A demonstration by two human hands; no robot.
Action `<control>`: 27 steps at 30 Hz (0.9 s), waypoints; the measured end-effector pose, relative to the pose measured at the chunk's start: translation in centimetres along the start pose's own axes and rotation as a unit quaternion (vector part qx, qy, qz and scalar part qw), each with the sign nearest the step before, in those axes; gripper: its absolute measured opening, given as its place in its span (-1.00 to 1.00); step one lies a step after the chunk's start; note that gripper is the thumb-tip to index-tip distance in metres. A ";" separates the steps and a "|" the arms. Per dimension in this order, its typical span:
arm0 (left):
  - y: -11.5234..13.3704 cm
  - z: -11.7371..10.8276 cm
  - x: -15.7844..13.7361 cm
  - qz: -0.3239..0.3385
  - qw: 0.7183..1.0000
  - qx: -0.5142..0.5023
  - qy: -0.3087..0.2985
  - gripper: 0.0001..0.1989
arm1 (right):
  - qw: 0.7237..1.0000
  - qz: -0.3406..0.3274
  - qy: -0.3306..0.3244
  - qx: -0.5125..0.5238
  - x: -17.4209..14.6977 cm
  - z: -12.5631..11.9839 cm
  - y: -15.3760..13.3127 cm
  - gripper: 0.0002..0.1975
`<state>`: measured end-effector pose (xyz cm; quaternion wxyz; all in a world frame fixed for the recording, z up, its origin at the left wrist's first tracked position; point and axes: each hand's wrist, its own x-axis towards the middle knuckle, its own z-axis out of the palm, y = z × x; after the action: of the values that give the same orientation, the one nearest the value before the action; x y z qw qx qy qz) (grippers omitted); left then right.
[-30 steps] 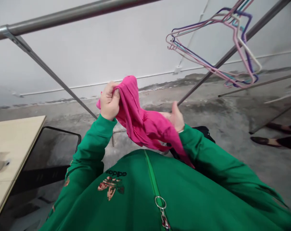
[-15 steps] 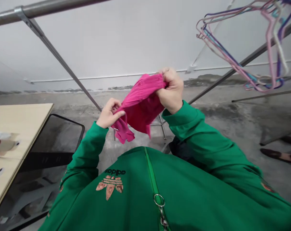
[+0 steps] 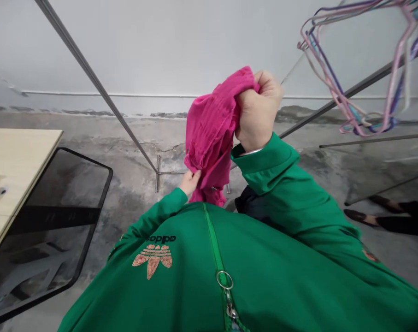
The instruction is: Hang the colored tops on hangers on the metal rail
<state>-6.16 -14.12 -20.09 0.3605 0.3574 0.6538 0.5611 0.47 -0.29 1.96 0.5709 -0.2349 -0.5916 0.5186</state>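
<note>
A bright pink piece of clothing (image 3: 212, 124) hangs bunched and folded in front of my chest; its exact kind cannot be made out. My right hand (image 3: 259, 108) is closed in a fist around its upper right part. Lower down, my left hand (image 3: 191, 181) pinches the garment's left edge, thumb on top and the other fingers mostly hidden. The cloth's lower end drops behind the front of my green jacket (image 3: 181, 276).
Several pink, purple, white and blue hangers (image 3: 354, 106) hang at upper right by a metal rack pole (image 3: 374, 80). Another pole (image 3: 98, 87) slants down on the left. A wooden table (image 3: 18, 152) and black-framed mesh chair (image 3: 91, 203) stand left. A person's feet (image 3: 364, 216) show right.
My right hand has risen with the pink garment, while my left hand has moved down and right along it. The cloth, earlier stretched sideways, now hangs more upright. The view has shifted slightly.
</note>
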 end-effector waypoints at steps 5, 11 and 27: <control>2.2 -4.3 4.4 0.083 0.979 -0.116 0.146 -0.51 | 0.998 0.011 0.061 -0.031 1.5 -2.2 -1.5 -0.63; 9.3 -13.1 8.0 0.254 0.953 -0.028 0.163 -0.43 | 0.995 0.003 0.036 -0.093 4.2 -6.8 -1.3 -0.64; 11.8 -22.2 7.7 0.061 0.878 0.413 0.234 -0.71 | 0.995 -0.073 0.064 -0.010 6.2 -8.6 -3.6 -0.56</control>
<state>-28.55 -16.59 -6.52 -0.0182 0.3715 0.8685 0.3278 8.02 6.82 6.19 0.6416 -0.2297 -0.5745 0.4534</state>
